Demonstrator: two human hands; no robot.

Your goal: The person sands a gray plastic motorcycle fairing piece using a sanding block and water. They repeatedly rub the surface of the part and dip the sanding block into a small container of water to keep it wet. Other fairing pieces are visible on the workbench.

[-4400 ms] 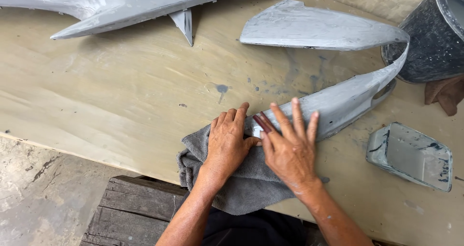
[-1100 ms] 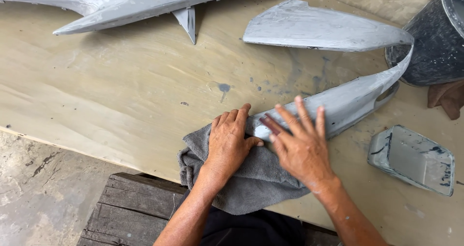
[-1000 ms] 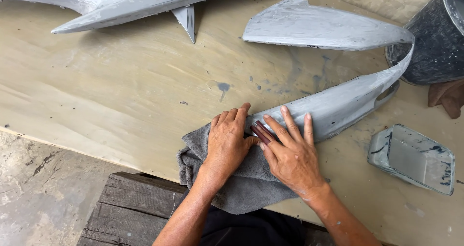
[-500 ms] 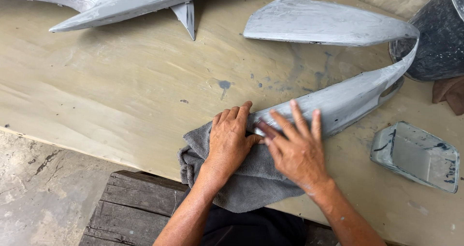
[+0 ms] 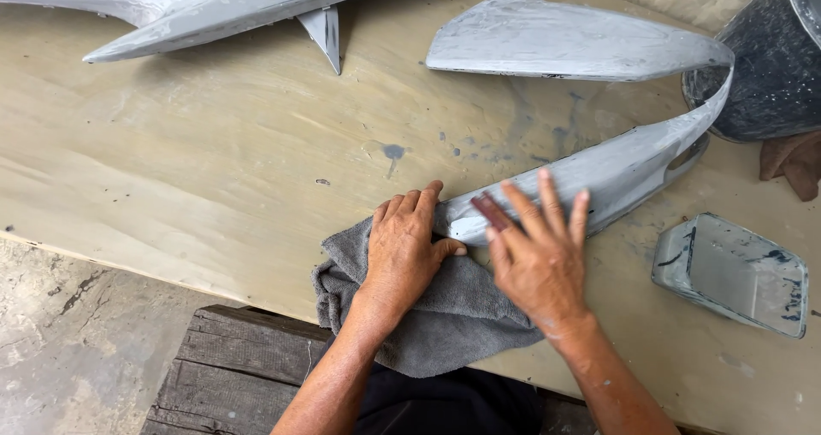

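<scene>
A curved grey primed body panel [image 5: 616, 165] lies on the plywood table [image 5: 214, 161], its near tip resting on a grey towel [image 5: 445, 315]. My left hand [image 5: 402, 251] presses flat on the towel and the panel's tip, holding it down. My right hand [image 5: 539, 251] lies flat on the panel with fingers spread, pressing a small dark red piece of sandpaper [image 5: 489, 210] under the fingers against the grey surface.
A second long grey panel [image 5: 214, 7] lies at the table's far left. A dark bucket [image 5: 770, 59] stands far right, a brown rag [image 5: 791, 161] beside it. A grey rectangular tub [image 5: 731, 272] sits to the right. A wooden bench [image 5: 231, 371] is below the table edge.
My right hand with the sandpaper has slid back and forth along the panel and is now further right and up. The left hand has stayed in place.
</scene>
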